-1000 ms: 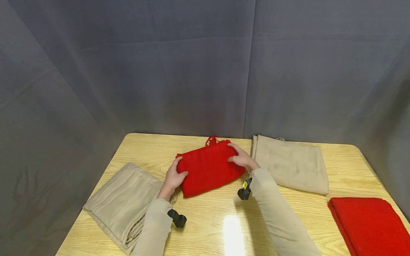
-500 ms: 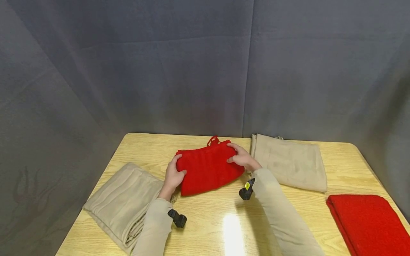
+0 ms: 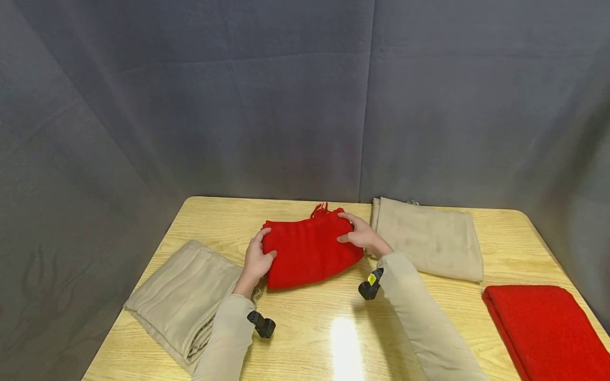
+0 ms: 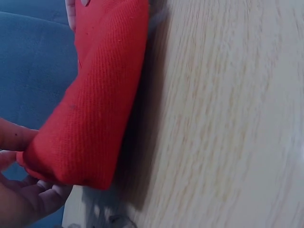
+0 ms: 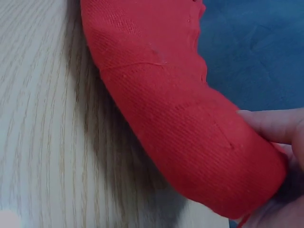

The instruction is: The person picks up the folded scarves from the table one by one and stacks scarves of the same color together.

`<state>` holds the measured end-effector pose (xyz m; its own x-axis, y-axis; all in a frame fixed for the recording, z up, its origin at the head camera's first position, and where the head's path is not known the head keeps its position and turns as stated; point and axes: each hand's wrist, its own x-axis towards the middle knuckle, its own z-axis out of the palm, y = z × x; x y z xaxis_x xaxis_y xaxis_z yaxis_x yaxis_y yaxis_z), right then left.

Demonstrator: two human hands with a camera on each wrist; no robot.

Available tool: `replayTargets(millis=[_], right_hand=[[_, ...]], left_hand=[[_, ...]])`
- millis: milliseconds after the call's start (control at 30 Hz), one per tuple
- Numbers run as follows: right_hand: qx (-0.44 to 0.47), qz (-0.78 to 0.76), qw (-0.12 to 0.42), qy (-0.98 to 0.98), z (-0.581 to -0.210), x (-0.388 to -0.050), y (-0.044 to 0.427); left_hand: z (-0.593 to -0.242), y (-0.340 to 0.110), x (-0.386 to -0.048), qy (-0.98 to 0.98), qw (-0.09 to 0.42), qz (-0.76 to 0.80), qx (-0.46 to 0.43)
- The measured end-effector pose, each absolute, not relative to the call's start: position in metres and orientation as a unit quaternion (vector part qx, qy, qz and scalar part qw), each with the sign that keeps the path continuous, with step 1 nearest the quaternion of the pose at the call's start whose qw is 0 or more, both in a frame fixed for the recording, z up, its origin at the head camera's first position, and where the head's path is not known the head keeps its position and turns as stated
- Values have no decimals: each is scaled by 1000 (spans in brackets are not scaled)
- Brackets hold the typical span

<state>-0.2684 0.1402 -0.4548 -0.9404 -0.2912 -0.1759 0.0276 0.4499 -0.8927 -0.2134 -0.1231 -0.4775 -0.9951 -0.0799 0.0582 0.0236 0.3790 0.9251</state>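
A folded red knit scarf point(image 3: 310, 254) with a fringe at its far edge hangs slightly bowed between both hands in the head view. My left hand point(image 3: 257, 259) grips its left end, thumb on the near face. At the right end, my right hand point(image 3: 360, 234) holds the cloth between thumb and fingers. In the left wrist view, the scarf point(image 4: 95, 104) casts a shadow on the wood and seems raised off it. The right wrist view shows the thumb pressing on the scarf point(image 5: 185, 128); other fingers are partly hidden behind it.
On the wooden table point(image 3: 314, 328), a folded beige cloth point(image 3: 186, 296) lies at the left, partly under the left forearm. Another folded beige cloth point(image 3: 429, 238) lies at the back right. A folded red cloth point(image 3: 548, 328) is at the right front. A grey curtain point(image 3: 286, 106) stands behind.
Both hands keep their hold on the red scarf. Its upper edge now sags between them and its lower left corner has shifted slightly left. The view has turned a little to the right.
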Motion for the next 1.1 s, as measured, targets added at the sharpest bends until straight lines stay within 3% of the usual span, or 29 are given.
replayTargets(millis=[567,1100], right_hand=[[-93,-527,141,833,-442,-260,145],[-105,-548,135,819,-428,-247,151]], left_hand=[[-468,-125,-215,-822,34,-568,3],[-457,-125,-212,-831,53,-554,-30]])
